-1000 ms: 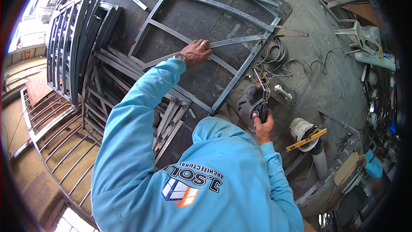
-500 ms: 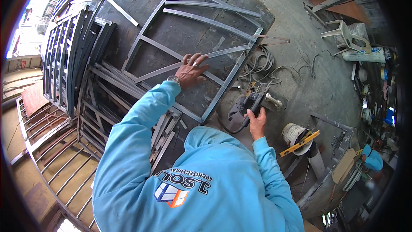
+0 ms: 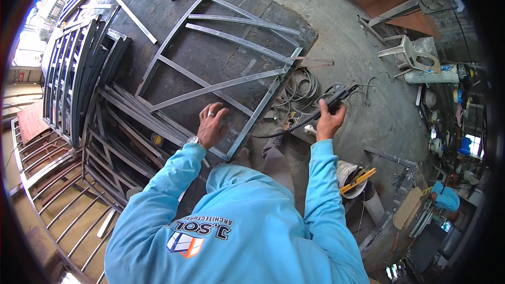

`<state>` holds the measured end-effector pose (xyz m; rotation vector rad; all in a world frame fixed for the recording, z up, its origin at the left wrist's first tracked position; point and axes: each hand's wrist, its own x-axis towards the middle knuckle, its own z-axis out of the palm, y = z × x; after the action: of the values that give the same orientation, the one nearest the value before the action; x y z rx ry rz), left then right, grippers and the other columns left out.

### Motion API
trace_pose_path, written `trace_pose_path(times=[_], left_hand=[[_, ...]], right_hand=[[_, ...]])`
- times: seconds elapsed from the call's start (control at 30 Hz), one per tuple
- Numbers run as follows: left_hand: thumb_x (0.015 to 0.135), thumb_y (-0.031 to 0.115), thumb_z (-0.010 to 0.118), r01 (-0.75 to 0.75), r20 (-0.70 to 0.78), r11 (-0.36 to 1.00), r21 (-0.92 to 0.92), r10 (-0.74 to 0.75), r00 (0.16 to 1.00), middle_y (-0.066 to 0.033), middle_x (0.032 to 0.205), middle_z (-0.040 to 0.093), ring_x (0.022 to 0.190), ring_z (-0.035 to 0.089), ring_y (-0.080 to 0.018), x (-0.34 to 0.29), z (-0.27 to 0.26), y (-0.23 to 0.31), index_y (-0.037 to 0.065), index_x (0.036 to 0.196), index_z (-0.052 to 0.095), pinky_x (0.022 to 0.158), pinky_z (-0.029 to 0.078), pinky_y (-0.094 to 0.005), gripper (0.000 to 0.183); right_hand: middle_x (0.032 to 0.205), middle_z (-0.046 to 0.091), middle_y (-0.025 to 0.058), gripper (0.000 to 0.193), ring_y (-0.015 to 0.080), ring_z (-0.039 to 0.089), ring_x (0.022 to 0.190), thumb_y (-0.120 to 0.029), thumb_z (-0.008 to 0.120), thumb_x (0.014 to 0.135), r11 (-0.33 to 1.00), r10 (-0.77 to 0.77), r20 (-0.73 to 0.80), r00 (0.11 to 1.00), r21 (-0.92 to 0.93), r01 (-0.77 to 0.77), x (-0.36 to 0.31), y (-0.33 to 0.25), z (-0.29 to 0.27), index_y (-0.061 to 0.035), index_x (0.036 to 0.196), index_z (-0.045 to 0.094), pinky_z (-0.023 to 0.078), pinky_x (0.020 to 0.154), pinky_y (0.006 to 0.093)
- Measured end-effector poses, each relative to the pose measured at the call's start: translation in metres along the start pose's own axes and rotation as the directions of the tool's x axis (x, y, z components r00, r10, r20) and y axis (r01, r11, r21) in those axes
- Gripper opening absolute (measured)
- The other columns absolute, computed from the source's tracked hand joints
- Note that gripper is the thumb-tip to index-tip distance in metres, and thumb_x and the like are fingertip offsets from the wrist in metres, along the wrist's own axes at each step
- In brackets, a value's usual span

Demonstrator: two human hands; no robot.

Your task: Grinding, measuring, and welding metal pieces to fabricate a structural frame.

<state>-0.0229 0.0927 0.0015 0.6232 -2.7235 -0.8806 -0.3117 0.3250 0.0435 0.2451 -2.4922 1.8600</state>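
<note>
My left hand (image 3: 211,124), with a ring and a wristwatch, is open with its fingers slightly bent. It hovers above the near side of a grey metal frame (image 3: 251,47) on a dark plate, holding nothing. Inside the frame, a diagonal bar (image 3: 215,88) crosses another bar. My right hand (image 3: 330,121) grips a black corded hand tool (image 3: 336,97), raised over the floor right of the frame. Its exact kind is unclear. From its near end, a thick black cable (image 3: 286,130) curves down toward my legs.
Left are stacked metal grilles (image 3: 71,81) and long steel bars (image 3: 131,108). A coiled cable (image 3: 302,87) lies right of the frame. Further right are a bucket (image 3: 344,171) with a yellow spirit level (image 3: 359,181), a white plastic chair (image 3: 407,52) and a gas cylinder (image 3: 434,75).
My right hand has lifted the black tool up and away from the floor beside the frame. My left hand has drawn back toward my body, and the whole view has shifted slightly.
</note>
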Motion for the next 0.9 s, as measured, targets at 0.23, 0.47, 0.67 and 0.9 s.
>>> trace_pose_path(times=[0.23,0.47,0.67,0.9], left_hand=[[0.075,0.012,0.072,0.124,0.019,0.987,-0.106,-0.122,0.992,-0.0125,0.117,0.056,0.114,0.049,-0.0337,-0.048,0.000,0.029,0.009,0.113,0.057,0.096,0.038,-0.0449,0.041],[0.084,0.019,0.068,0.211,-0.017,0.903,-0.374,-0.234,0.972,-0.0152,0.087,0.064,0.081,0.062,-0.0362,-0.112,0.036,0.081,0.006,0.107,0.060,0.069,0.050,-0.0436,0.027],[0.082,0.020,0.070,0.514,-0.061,0.616,-0.598,-0.674,0.736,-0.0218,0.092,0.063,0.084,0.062,-0.0375,-0.156,0.010,0.117,0.003,0.108,0.058,0.072,0.050,-0.0421,0.033],[0.083,0.013,0.069,0.229,-0.251,0.362,-0.904,-0.881,0.400,-0.0183,0.113,0.061,0.108,0.059,-0.0274,-0.190,0.035,0.125,-0.004,0.124,0.049,0.093,0.047,-0.0379,0.049]], right_hand=[[0.101,0.059,0.0089,0.049,0.0174,0.056,0.087,-0.018,0.082,0.077,0.985,-0.169,0.252,0.953,0.001,0.174,0.006,-0.052,0.027,0.0004,0.112,0.054,0.048,0.075,0.0317],[0.097,0.060,0.0165,0.053,0.0328,0.060,0.085,-0.022,0.084,0.070,0.872,-0.335,0.853,0.401,0.120,0.474,-0.107,-0.079,0.082,-0.0024,0.110,0.055,0.048,0.073,0.0402],[0.090,0.061,0.0180,0.056,0.0320,0.063,0.078,-0.025,0.085,0.070,0.935,-0.224,0.972,0.065,0.196,0.294,-0.193,-0.112,0.108,-0.0023,0.108,0.052,0.050,0.069,0.0403],[0.096,0.060,0.0213,0.056,0.0422,0.060,0.087,-0.029,0.083,0.070,0.866,-0.320,0.927,-0.197,0.371,0.337,-0.274,-0.117,0.135,-0.0011,0.107,0.051,0.049,0.074,0.0451]])
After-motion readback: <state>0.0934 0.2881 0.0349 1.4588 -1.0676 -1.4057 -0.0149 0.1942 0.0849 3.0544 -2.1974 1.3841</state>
